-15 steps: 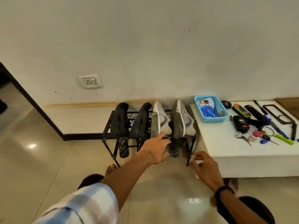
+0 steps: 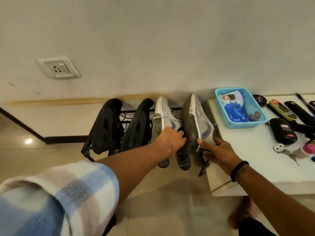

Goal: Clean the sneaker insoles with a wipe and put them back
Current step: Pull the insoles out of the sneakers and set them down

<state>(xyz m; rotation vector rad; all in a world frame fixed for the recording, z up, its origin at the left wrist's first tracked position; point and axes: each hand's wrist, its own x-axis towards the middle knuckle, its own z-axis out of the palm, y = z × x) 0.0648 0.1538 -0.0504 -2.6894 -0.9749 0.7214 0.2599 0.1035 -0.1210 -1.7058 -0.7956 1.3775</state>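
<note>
Camera has dropped closer to the shoe rack (image 2: 85, 150) vs half a sec ago, and both hands have closed in on the grey sneaker pair.

Left hand (image 2: 172, 142) has gone from just touching the left grey sneaker (image 2: 162, 114) to pushing its fingers into the gap btwn the two grey shoes; fingers curl round something dark there, prob the heel or collar, but can't tell exactly what it grips.

Right hand (image 2: 219, 154) has moved up from the rack's front-right leg and now has its thumb touching the sole edge of the right grey sneaker (image 2: 194, 120); fingers spread, holding nothing.

Both sneakers sit toe-up at the rack's right end, next to the black pair (image 2: 119, 123). Insoles not visible, presumably inside.

Reads as the pick-up starting, w/ cleaning not begun. The wipes pack (image 2: 233, 108) lies untouched in the blue basket (image 2: 255, 120) at the tabletop's (image 2: 238, 159) back-left corner.
</note>
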